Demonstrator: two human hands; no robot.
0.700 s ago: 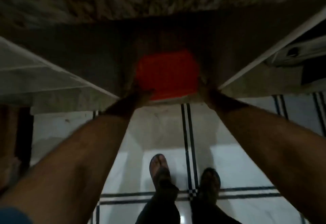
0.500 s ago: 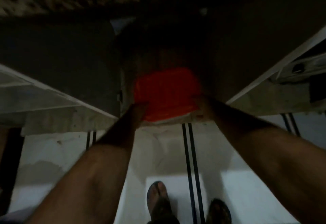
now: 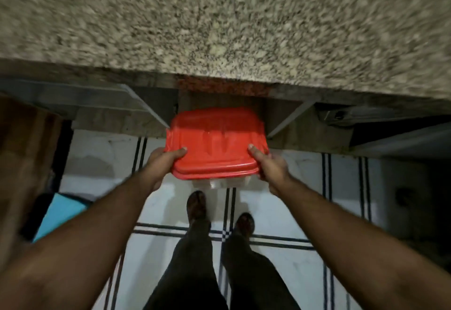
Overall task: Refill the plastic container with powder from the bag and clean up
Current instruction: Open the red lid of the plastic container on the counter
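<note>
A plastic container with a red lid (image 3: 216, 142) hangs in the air in front of me, just below the counter's front edge. A strip of its clear body shows under the lid at the near side. My left hand (image 3: 162, 161) grips its left side, thumb on top of the lid. On the right side my right hand (image 3: 269, 165) grips it the same way, thumb on the lid. The lid is on, so the contents are hidden. No bag is in view.
A speckled granite counter (image 3: 219, 22) fills the upper half. Under it are open cabinet doors (image 3: 144, 107) left and right of a dark opening. White tiled floor (image 3: 280, 273) with dark lines lies below, with my feet on it. A blue object (image 3: 58, 214) sits at the left.
The red-lidded container has come out of the dark cabinet opening toward me and upward, held by both hands. The view has risen, so the countertop now fills the top.
</note>
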